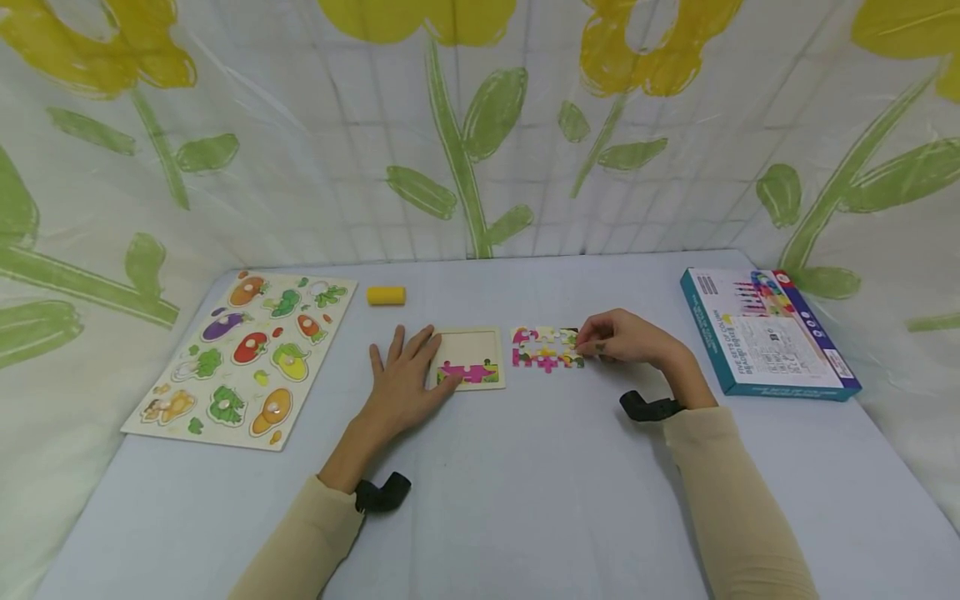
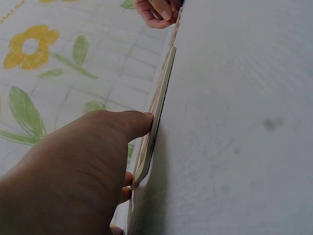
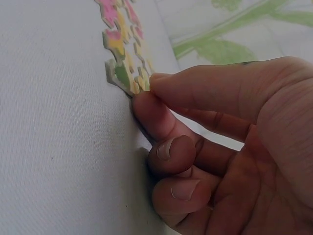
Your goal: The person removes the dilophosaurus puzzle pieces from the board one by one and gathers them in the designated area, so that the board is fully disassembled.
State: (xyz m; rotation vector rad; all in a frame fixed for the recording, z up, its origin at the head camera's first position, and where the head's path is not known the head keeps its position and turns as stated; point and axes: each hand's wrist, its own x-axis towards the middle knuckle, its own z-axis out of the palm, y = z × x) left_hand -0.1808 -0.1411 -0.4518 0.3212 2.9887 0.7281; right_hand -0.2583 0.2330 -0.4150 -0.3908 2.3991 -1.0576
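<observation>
A small square wooden puzzle tray lies mid-table, with joined pink and green jigsaw pieces along its lower part. My left hand rests at the tray's left side with fingers spread, and its thumb lies on the near edge. Right of the tray, several loose jigsaw pieces in pink, yellow and green are laid out in rows. With thumb and index fingertips, my right hand pinches a puzzle piece at the right end of these rows; the fingertips partly hide it. Its other fingers are curled.
At the left lies a vegetable-picture peg board. A yellow cylinder sits behind the left hand. On the right is a teal-edged box. A flower-print curtain hangs behind the white-covered table.
</observation>
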